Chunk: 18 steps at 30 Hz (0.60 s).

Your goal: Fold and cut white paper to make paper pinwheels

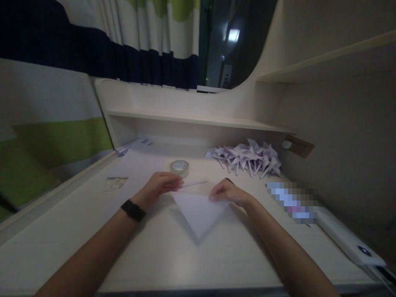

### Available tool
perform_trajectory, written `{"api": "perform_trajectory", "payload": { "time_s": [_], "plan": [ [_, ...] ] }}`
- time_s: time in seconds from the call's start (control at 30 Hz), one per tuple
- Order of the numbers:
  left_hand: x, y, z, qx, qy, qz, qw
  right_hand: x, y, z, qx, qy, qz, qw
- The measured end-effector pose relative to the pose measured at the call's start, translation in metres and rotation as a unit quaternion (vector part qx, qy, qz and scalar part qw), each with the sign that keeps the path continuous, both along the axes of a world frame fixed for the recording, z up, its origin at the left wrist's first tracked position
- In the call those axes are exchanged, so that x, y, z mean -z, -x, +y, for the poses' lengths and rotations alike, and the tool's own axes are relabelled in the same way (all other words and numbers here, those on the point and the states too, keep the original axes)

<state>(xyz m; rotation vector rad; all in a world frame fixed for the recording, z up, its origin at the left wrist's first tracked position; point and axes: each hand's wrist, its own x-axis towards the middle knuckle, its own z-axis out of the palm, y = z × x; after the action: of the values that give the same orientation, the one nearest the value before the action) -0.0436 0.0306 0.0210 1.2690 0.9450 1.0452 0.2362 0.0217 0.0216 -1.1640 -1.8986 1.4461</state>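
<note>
A white sheet of paper (199,214), a triangle with one point toward me, is between my hands over the desk. My right hand (227,192) pinches its upper edge near the right corner. Just above its left corner, my left hand (163,183) has its fingers stretched out, slightly blurred; whether they touch the paper is unclear. A thin white paper stick (195,183) lies beyond the sheet, one end near my left fingertips. Behind that hand is a roll of clear tape (179,166). A small dark object, partly hidden, shows behind my right hand.
Several white paper pinwheels (247,156) are heaped at the back right. White sheets (136,159) and paper sticks (130,146) lie back left, near a small printed card (116,184). A blurred-out item (292,204) and a long white device (346,239) line the right side.
</note>
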Motion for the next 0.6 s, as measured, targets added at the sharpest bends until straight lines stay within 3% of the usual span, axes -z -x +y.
{"api": "perform_trajectory", "payload": {
  "time_s": [0.1, 0.17, 0.27, 0.37, 0.6],
  "plan": [
    [-0.009, -0.002, -0.008, 0.064, -0.076, 0.157, 0.983, 0.003, 0.004, -0.001, -0.050, -0.010, -0.022, 0.998],
    [-0.013, -0.009, -0.016, 0.155, -0.138, 0.238, 0.949, 0.005, 0.009, -0.003, -0.077, -0.021, -0.036, 0.996],
    [-0.013, -0.019, -0.025, 0.253, -0.187, 0.288, 0.905, 0.007, 0.015, -0.007, -0.097, -0.028, -0.045, 0.994],
    [-0.006, -0.023, -0.026, 0.279, -0.175, 0.294, 0.897, 0.007, 0.020, -0.012, -0.086, -0.032, -0.046, 0.995],
    [0.004, -0.022, -0.025, 0.278, -0.142, 0.286, 0.906, 0.005, 0.021, -0.013, -0.094, -0.025, -0.049, 0.994]
  ]
}}
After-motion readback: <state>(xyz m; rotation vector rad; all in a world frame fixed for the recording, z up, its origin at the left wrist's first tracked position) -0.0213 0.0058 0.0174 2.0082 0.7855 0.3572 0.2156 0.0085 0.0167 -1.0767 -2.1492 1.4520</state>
